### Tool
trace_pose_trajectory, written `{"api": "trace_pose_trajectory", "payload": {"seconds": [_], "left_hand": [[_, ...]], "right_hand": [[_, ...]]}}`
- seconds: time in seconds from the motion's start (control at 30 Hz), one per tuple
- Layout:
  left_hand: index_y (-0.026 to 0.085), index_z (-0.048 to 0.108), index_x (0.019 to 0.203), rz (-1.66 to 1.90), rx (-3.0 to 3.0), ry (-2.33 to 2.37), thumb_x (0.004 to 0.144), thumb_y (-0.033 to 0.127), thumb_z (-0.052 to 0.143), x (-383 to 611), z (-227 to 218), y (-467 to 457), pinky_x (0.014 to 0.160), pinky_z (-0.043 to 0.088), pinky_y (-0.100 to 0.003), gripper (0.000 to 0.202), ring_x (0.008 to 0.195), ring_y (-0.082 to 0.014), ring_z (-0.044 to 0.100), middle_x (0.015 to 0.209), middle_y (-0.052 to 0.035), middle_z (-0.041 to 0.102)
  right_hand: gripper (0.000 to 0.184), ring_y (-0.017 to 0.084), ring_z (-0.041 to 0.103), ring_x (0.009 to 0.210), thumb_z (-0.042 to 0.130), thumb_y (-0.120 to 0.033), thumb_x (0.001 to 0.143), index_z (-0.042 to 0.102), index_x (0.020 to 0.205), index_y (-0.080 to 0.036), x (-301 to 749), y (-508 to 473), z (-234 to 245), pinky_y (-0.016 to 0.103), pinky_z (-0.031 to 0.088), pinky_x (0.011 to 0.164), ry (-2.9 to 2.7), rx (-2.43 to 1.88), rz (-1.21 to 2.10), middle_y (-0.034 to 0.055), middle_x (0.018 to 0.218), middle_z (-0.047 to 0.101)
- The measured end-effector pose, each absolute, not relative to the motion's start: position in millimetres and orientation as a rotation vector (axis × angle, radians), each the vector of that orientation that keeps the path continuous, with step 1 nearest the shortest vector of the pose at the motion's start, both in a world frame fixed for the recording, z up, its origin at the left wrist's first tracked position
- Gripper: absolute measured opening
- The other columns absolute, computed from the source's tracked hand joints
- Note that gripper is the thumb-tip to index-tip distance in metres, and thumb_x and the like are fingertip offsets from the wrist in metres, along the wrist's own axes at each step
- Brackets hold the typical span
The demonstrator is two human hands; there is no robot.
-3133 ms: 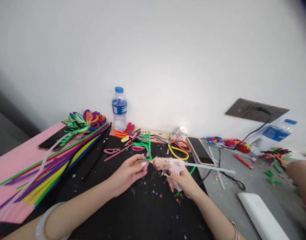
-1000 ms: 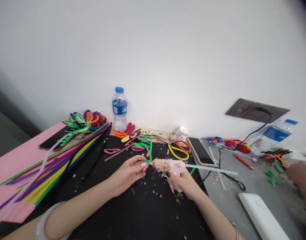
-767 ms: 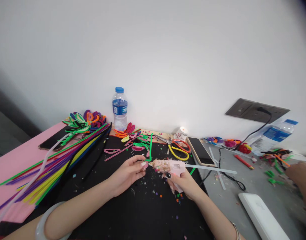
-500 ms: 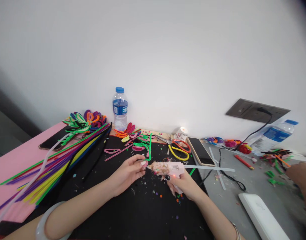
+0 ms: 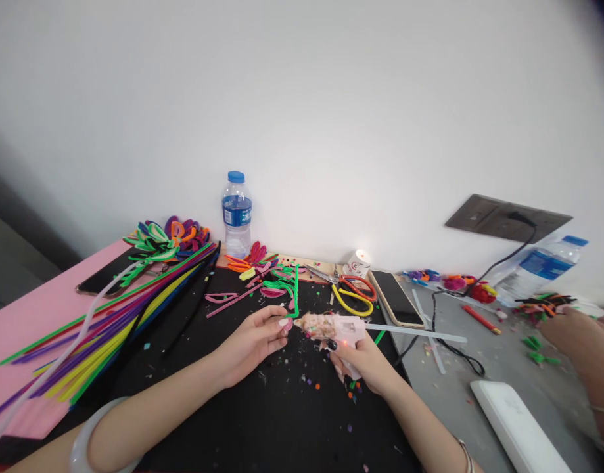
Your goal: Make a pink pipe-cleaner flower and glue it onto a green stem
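My left hand [image 5: 252,341] pinches the lower end of a green pipe cleaner [image 5: 296,289] that stands up from my fingertips. My right hand [image 5: 363,360] is wrapped round the grip of a pink glue gun [image 5: 334,325] whose nozzle points left and meets the pipe cleaner's end at my left fingertips. A clear glue stick [image 5: 415,332] sticks out of the gun's back to the right. Both hands hover just above a black mat [image 5: 262,420] strewn with small coloured scraps.
Long coloured pipe cleaners [image 5: 109,315] fan out at left over a pink sheet [image 5: 20,322]. Behind stand a water bottle [image 5: 236,213], bent pipe-cleaner petals [image 5: 255,263], scissors [image 5: 348,289] and a phone [image 5: 396,297]. Another person's hand [image 5: 575,332] works at right near a second bottle [image 5: 541,263].
My hands have held their place, the glue gun shifting only slightly at the pipe cleaner's end. The other person's hand at right has moved left, further into view.
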State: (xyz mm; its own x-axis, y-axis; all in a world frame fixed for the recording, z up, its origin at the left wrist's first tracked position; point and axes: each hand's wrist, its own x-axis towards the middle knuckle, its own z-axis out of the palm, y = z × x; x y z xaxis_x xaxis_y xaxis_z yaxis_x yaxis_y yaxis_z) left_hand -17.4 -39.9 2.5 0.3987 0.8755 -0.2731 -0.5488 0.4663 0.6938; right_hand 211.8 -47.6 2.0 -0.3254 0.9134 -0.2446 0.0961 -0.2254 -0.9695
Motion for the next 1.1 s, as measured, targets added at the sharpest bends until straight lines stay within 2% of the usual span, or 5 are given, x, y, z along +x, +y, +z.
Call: {"api": "trace_pose_trajectory", "payload": {"seconds": [0.3,0.5,0.67,1.1], "left_hand": [[0.018,0.062,0.091,0.973,0.556,0.679,0.076,0.015,0.068,-18.2,1.2,-39.5,0.074,0.045,-0.023,0.017,0.072,-0.0072,0.054,0.081,-0.0004,0.058],[0.017,0.062,0.090,0.957,0.589,0.690,0.075,0.015,0.068,-18.2,1.5,-39.4,0.066,0.042,-0.018,0.016,0.069,-0.0065,0.051,0.077,0.0000,0.056],[0.017,0.062,0.088,0.928,0.591,0.708,0.074,0.016,0.069,-17.7,3.6,-40.2,0.061,0.040,-0.016,0.016,0.066,-0.0059,0.050,0.075,0.0002,0.055],[0.016,0.063,0.088,0.966,0.558,0.690,0.075,0.013,0.068,-18.1,4.2,-39.5,0.067,0.042,-0.018,0.014,0.069,-0.0065,0.050,0.078,-0.0003,0.056]], "right_hand": [[0.016,0.005,0.035,0.032,0.061,-0.030,0.072,0.052,0.071,-0.017,212.5,-49.1,1.3,0.017,0.029,0.033,-1.404,-1.210,1.677,-0.0075,0.041,0.048],[0.020,0.006,0.039,0.033,0.061,-0.032,0.073,0.050,0.069,-0.017,211.5,-48.2,3.4,0.017,0.025,0.033,-1.382,-1.275,1.594,-0.0056,0.042,0.051],[0.018,0.006,0.037,0.033,0.060,-0.031,0.073,0.052,0.068,-0.016,211.3,-47.4,3.8,0.018,0.027,0.034,-1.407,-1.243,1.622,-0.0059,0.041,0.049],[0.009,0.005,0.033,0.032,0.056,-0.022,0.070,0.049,0.067,-0.018,212.8,-49.3,5.1,0.018,0.028,0.034,-1.422,-1.240,1.672,-0.0082,0.041,0.046]]}}
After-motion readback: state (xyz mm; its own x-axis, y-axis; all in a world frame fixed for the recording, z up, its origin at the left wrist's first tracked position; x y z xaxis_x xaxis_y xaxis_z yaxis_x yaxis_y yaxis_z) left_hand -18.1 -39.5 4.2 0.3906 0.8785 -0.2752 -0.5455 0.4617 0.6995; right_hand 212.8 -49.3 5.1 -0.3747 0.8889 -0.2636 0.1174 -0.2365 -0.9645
